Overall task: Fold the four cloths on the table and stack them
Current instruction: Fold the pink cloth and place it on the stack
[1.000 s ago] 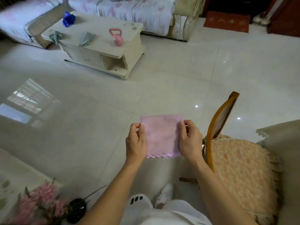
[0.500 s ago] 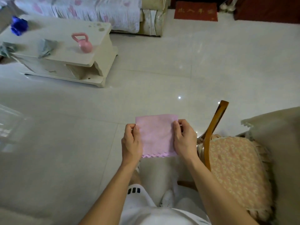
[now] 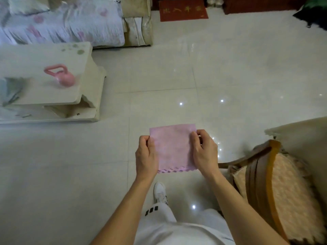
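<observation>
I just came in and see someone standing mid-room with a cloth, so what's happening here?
A person stands on the tiled floor, holding a folded pink cloth up in front of them. The left hand pinches its left edge and the right hand its right edge. The low white table lies off to their left; it carries a pink kettlebell and at least one greyish cloth, crumpled and not yet folded. No stack is in view.

Living room: sofa (image 3: 74, 23), coffee table (image 3: 53, 92)

Red doormat (image 3: 183, 9) bears gold characters, too blurred to read
</observation>
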{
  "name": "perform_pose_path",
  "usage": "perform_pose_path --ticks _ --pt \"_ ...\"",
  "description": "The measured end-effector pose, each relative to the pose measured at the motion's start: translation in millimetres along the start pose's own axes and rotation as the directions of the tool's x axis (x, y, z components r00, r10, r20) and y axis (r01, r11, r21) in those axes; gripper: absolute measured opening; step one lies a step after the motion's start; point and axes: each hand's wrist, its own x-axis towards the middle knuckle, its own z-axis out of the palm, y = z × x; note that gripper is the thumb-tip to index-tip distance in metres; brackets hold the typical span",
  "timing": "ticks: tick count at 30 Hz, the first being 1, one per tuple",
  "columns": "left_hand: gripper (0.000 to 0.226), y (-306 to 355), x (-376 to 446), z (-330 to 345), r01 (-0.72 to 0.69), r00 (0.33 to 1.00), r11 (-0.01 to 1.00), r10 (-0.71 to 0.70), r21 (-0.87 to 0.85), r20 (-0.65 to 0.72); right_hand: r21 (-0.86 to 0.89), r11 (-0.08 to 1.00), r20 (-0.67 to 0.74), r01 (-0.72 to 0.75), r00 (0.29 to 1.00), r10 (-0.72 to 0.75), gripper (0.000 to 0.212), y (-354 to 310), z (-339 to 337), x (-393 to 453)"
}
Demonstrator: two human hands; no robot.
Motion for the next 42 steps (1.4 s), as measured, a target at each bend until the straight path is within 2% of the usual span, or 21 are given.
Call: perform_pose_path --ticks 9,18,23,28,36,42 --pt "0.019 17.3 88.2 -1.0 -0.024 0.995 0.999 0.026 -0.022 0.097 0.019 0.999 -0.11 -0.029 0.993 0.031 0.021 -36.2 25.5 54.3" --pt "0.02 48.2 154.1 39.4 -0.124 0.976 0.992 0.123 -0.008 0.182 0.018 0.997 -0.203 -0.069 0.977 0.071 0.018 -38.5 14.8 117.5" --pt "0.02 79.6 194.1 82.6 -0.157 0.964 0.988 0.153 0.001 0.218 0.008 0.997 -0.236 -0.072 0.969 0.072 0.02 -28.9 -3.3 165.2" --pt "0.02 127.7 237.7 140.3 -0.212 0.946 0.976 0.191 0.055 0.263 0.078 0.991 -0.294 -0.108 0.947 0.127 0.02 -19.7 -35.6 228.6" --pt "0.022 185.2 274.1 237.7 -0.251 0.896 0.965 0.199 0.082 0.397 0.165 0.973 -0.441 -0.158 0.871 0.216 0.017 11.4 -95.7 314.6" --pt "0.022 223.9 285.9 303.9 -0.312 0.831 0.948 0.246 0.053 0.499 0.179 0.969 -0.541 -0.172 0.805 0.243 0.017 31.4 -141.6 347.8"
